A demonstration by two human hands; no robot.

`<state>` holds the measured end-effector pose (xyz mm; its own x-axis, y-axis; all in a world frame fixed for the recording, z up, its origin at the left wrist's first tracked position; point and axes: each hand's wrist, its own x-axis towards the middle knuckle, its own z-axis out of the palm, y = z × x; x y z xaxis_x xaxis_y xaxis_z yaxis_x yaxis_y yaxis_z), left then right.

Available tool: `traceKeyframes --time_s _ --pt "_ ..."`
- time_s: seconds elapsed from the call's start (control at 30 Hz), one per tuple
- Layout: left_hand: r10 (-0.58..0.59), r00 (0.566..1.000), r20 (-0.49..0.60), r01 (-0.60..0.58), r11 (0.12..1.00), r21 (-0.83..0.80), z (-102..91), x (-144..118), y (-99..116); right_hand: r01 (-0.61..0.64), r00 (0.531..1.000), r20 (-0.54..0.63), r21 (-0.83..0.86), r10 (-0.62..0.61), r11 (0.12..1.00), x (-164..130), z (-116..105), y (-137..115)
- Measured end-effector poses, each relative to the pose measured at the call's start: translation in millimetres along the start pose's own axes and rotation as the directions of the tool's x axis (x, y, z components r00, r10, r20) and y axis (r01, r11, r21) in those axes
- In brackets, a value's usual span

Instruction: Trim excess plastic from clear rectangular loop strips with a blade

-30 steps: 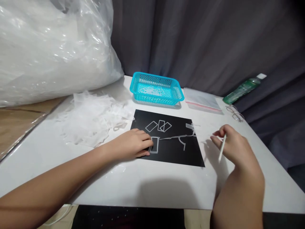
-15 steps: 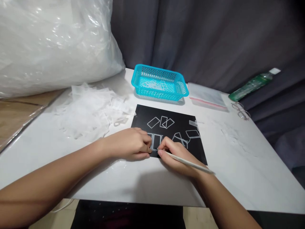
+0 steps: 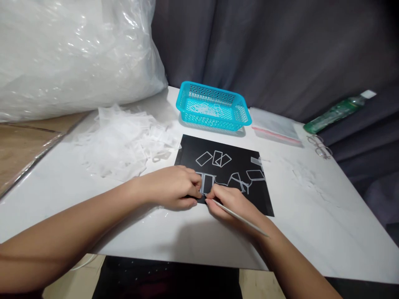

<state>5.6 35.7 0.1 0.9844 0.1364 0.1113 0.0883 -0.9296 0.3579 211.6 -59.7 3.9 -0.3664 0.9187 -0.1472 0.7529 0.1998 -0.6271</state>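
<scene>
"Two hands of mine sit close together over the lower part of the black sheet."

"What does your right one have?"

"My right hand is closed in a pinch round a thin white tool, its tip by the lower edge of a pale rectangular frame. Whether the tip touches, I can't tell."

"And the left?"

"My left hand is half curled, palm down, fingertips just beside that frame. I can't tell if they grip anything."

"Where does the frame lie?"

"Towards eight o'clock from the sheet's middle. Three white outlines lie near eleven."

"Beyond the sheet?"

"A blue basket at twelve, white pieces inside it. A heap of whitish, see-through pieces spreads between nine and ten. Flat clear bags with a red strip lie between one and two, a green bottle at two, glasses just below it."
</scene>
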Motion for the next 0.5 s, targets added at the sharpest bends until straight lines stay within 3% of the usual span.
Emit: traceKeyframes --time_s 0.27,0.4,0.5 --pt "-0.03 0.999 0.013 0.03 0.999 -0.026 -1.1 0 3 0.089 0.985 -0.142 -0.059 -0.097 0.994 0 5 6" --pt "-0.066 0.998 0.003 0.066 0.996 -0.066 -2.2 1 5 0.192 0.937 -0.243 -0.239 -0.25 0.952 -1 22 4" --pt "-0.083 0.996 0.015 0.084 0.99 -0.117 -3.7 3 2 0.167 0.921 -0.278 -0.349 -0.272 0.922 -1 35 1"
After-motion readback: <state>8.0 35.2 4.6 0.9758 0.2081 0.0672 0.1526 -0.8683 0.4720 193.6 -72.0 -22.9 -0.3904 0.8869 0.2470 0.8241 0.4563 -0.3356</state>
